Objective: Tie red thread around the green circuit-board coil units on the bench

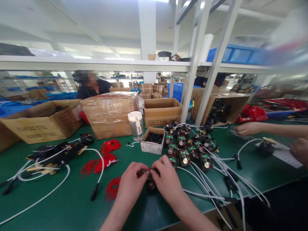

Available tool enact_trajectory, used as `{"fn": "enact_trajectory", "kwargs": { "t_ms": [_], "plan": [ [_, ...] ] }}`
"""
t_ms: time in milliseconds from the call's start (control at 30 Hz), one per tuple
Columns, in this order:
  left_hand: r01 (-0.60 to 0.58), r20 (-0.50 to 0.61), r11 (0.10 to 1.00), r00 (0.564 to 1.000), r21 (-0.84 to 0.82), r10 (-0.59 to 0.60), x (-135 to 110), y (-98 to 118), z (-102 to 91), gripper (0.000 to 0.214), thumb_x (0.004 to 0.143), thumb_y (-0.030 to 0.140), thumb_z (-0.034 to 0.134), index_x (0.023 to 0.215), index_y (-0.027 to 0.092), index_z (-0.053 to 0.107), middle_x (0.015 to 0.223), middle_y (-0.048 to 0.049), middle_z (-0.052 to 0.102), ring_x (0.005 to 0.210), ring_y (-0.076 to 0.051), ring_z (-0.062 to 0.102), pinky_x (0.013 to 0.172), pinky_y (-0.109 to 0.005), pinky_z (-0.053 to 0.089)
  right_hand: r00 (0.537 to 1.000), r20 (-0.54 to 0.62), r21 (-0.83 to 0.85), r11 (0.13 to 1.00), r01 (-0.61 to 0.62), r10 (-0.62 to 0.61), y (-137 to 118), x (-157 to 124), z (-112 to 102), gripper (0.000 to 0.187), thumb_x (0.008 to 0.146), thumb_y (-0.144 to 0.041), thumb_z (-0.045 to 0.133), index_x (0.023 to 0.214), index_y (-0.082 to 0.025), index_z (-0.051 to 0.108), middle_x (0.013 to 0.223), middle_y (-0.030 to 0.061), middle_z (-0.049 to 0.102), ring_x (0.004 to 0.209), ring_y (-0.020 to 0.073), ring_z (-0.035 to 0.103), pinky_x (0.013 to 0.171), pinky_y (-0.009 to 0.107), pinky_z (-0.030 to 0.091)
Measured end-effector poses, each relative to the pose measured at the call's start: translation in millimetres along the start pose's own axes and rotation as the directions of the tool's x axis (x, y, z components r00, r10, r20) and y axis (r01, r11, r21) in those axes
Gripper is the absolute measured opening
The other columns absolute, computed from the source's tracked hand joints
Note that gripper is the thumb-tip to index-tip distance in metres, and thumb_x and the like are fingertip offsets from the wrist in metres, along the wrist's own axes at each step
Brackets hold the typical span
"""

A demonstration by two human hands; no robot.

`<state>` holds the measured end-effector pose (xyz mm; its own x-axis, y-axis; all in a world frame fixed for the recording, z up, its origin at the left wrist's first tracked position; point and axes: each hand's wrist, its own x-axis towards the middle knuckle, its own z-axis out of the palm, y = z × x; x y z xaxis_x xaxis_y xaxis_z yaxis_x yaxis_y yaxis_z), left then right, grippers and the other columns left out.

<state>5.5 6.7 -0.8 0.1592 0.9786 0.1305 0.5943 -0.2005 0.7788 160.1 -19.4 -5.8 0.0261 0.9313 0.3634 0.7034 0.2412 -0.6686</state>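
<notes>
On the green tabletop in front of me sits a small dark unit [151,184] with a round metal disc, like the circuit-board units [184,157] grouped to the right. My left hand [135,179] pinches at its upper edge from the left. My right hand [166,175] does the same from the right, fingertips almost meeting the left ones. What lies between the fingertips is hidden. Bundles of thin red wire [113,189] lie beside my left hand. Just beyond my hands stands a small carton [152,148] of small black parts.
White cables [204,183] trail from the units toward the front edge. More cabled black assemblies [55,154] lie at left. A clear cup [135,126] and large cardboard boxes [110,114] stand behind. A co-worker's hand [249,129] works at right; metal shelf posts [196,73] rise ahead.
</notes>
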Motion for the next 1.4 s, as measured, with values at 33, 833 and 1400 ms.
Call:
{"fn": "enact_trajectory", "kwargs": {
  "t_ms": [33, 833, 1400],
  "plan": [
    [0.013, 0.013, 1.000, 1.000, -0.016, -0.013, 1.4, -1.5, 0.2, 0.017, 0.079, 0.033, 0.059, 0.080, 0.024, 0.073, 0.085, -0.0015, 0.069, 0.079, -0.021, 0.065, 0.076, -0.031, 0.048, 1.000, -0.003, 0.000, 1.000, -0.005, 0.005, -0.5, 0.2, 0.0, 0.015, 0.088, -0.007, 0.065, 0.085, -0.022, 0.067, 0.097, 0.0018, 0.055, 0.088, 0.0171, 0.063, 0.083, 0.029, 0.052],
    [0.150, 0.116, 0.985, 0.983, -0.080, -0.140, 10.8, -3.0, -2.4, 0.033, 0.064, 0.053, 0.060, 0.077, 0.025, 0.072, 0.085, -0.0040, 0.077, 0.089, -0.031, 0.069, 0.085, -0.038, 0.048, 0.998, 0.007, -0.044, 0.997, -0.056, 0.056, 7.2, -1.1, -4.9, 0.016, 0.094, -0.012, 0.059, 0.089, -0.022, 0.070, 0.096, 0.0018, 0.062, 0.090, 0.0176, 0.067, 0.083, 0.027, 0.052],
    [0.073, 0.014, 0.969, 0.997, -0.234, -0.072, -10.8, 0.4, -3.4, 0.019, 0.081, 0.018, 0.059, 0.087, 0.021, 0.077, 0.095, -0.0047, 0.078, 0.094, -0.022, 0.071, 0.089, -0.032, 0.052, 0.998, 0.054, 0.246, 0.968, -0.045, 0.033, 34.7, -9.9, -7.8, 0.027, 0.100, -0.032, 0.046, 0.095, -0.022, 0.071, 0.083, 0.0025, 0.063, 0.066, 0.0187, 0.063, 0.068, 0.033, 0.050]
  ]
}}
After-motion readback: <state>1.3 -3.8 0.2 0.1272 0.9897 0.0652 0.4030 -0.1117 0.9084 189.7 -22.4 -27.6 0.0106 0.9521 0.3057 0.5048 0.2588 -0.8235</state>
